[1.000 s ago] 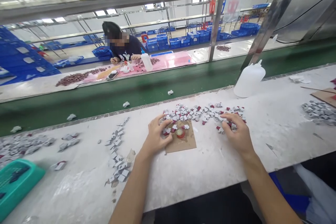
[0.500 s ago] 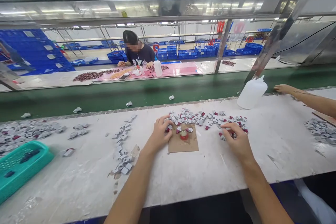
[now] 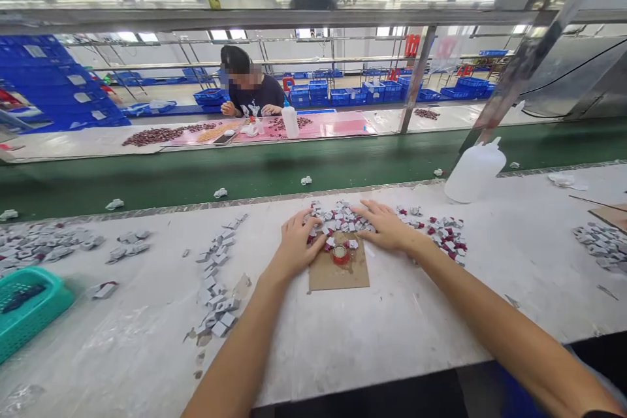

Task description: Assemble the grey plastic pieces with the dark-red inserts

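Behind a square of brown cardboard [image 3: 337, 279] lies a pile of small grey and dark red plastic pieces [image 3: 339, 214]. My left hand [image 3: 296, 243] rests at the pile's left edge, thumb apart from the fingers and over the cardboard's corner. With fingers spread, my right hand [image 3: 386, 227] reaches onto the pile from the right; its fingertips touch the pieces. Neither hand visibly grips a piece, though some pieces are hidden under the fingers. Between the hands, a small round red-sided container [image 3: 340, 255] stands on the cardboard, with a few pieces just behind it.
A row of grey pieces [image 3: 215, 294] lies left of my arm, and a teal basket [image 3: 36, 333] farther left. More red and grey pieces [image 3: 447, 235] lie to the right, near a white bottle [image 3: 475, 171]. A green conveyor [image 3: 255, 173] carries pieces. Across it sits a person [image 3: 249, 88].
My right hand has moved left from the right-hand pieces to the central pile, opening its pinch. A co-worker's arm has left the right side. Pieces on the conveyor have shifted left.
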Demonstrator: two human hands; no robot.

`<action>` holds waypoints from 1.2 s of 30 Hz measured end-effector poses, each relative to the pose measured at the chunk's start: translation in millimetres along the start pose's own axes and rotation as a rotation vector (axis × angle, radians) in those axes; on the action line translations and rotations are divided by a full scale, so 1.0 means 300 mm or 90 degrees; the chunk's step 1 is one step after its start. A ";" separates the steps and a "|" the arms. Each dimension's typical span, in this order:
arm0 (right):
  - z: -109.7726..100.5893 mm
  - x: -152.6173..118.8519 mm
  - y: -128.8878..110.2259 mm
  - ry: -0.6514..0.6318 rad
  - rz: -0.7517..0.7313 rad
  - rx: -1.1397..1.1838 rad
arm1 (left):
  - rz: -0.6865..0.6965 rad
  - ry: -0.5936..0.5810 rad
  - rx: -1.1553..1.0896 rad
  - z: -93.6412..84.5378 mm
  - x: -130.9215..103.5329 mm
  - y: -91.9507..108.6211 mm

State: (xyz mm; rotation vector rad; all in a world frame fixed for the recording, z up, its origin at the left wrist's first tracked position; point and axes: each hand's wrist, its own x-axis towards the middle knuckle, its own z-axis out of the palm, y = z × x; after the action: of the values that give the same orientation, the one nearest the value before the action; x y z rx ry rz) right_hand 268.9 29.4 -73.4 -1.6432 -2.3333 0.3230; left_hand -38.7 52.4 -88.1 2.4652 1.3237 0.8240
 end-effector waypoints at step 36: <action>0.058 0.014 0.040 0.096 -0.017 0.037 | -0.047 0.016 -0.009 -0.034 0.031 -0.034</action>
State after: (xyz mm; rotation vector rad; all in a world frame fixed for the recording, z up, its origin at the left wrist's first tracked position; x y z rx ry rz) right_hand 272.1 37.0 -93.4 -1.5519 -2.2126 0.2492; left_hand -47.6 65.1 -80.7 2.3865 1.4032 0.8459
